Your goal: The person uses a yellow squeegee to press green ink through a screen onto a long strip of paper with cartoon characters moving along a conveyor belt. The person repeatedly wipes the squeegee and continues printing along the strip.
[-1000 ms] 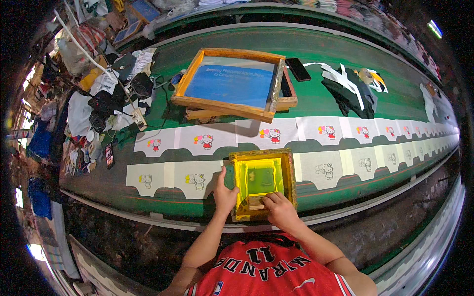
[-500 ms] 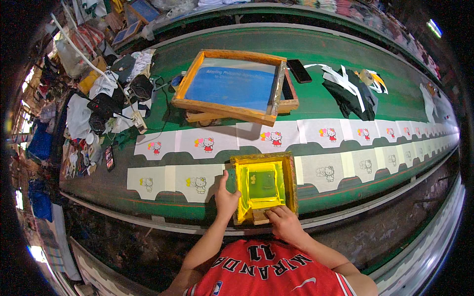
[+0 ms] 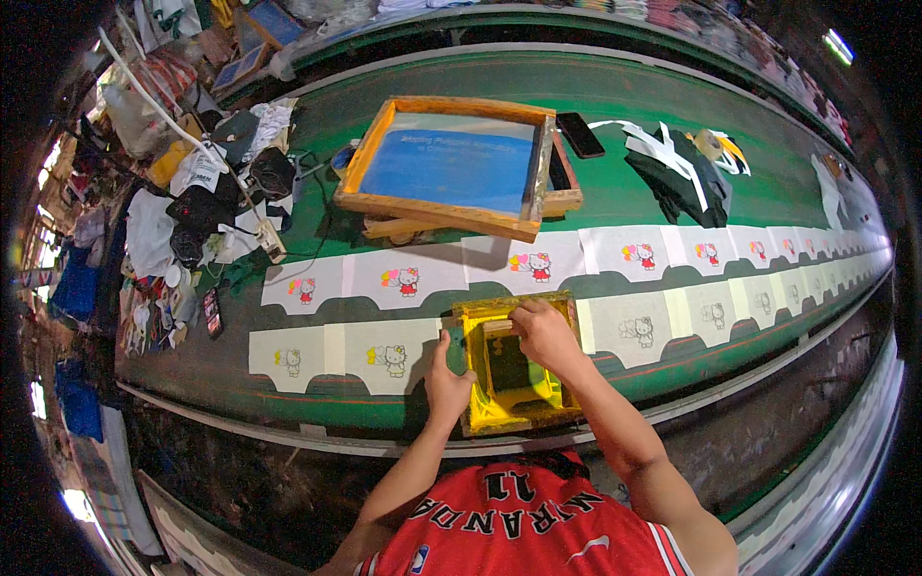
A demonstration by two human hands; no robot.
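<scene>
A small yellow-inked screen frame (image 3: 480, 422) lies on the near row of white fabric pieces (image 3: 384, 348) on the long green table (image 3: 624, 96). My left hand (image 3: 447, 381) presses on the frame's left edge. My right hand (image 3: 540, 329) grips a wooden squeegee (image 3: 497, 326) at the far end of the frame's mesh. The fabric piece under the frame is hidden. Pieces to the left carry coloured cartoon cat prints; pieces to the right (image 3: 634, 326) show only grey outlines.
A large wooden screen frame with blue mesh (image 3: 447, 165) rests on blocks behind the far fabric row. A black phone (image 3: 580, 134) and dark cloth (image 3: 677, 178) lie to its right. Bags, rags and clutter (image 3: 206, 197) crowd the table's left end.
My right hand moved from the frame's near edge up to its far end, taking the squeegee across the mesh. My left hand stayed on the left edge.
</scene>
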